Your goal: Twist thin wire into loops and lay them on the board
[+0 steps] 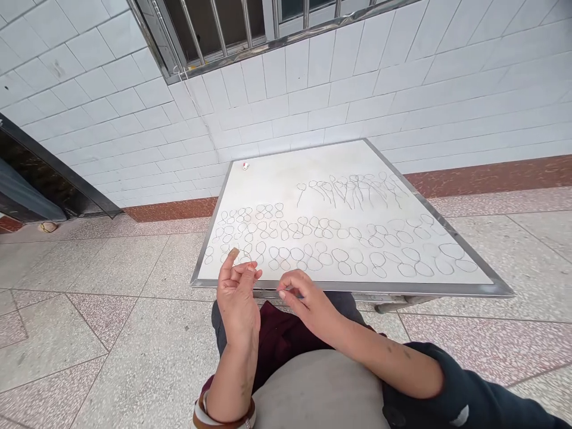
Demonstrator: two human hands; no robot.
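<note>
My left hand (238, 292) is raised over the table's near edge, left of centre, palm turned up, with thumb and fingertips pressed together and the index finger, which has a tan wrap on its tip, pointing up. What it pinches is too small to make out. To its right, my right hand (306, 301) has thumb and index finger pinched at the table edge; anything between them is too fine to name. The hands are apart. Beyond them, thin dark wire-like loops (344, 269) lie in rows on the white table (277, 179), and loops with long tails (353, 190) sit farther back.
A small red-and-white item (245, 166) lies at the table's far left corner. The metal-edged table stands near a tiled wall (286, 113) below a barred window (245, 30). A roundish tan object (47, 227) rests on the floor at far left.
</note>
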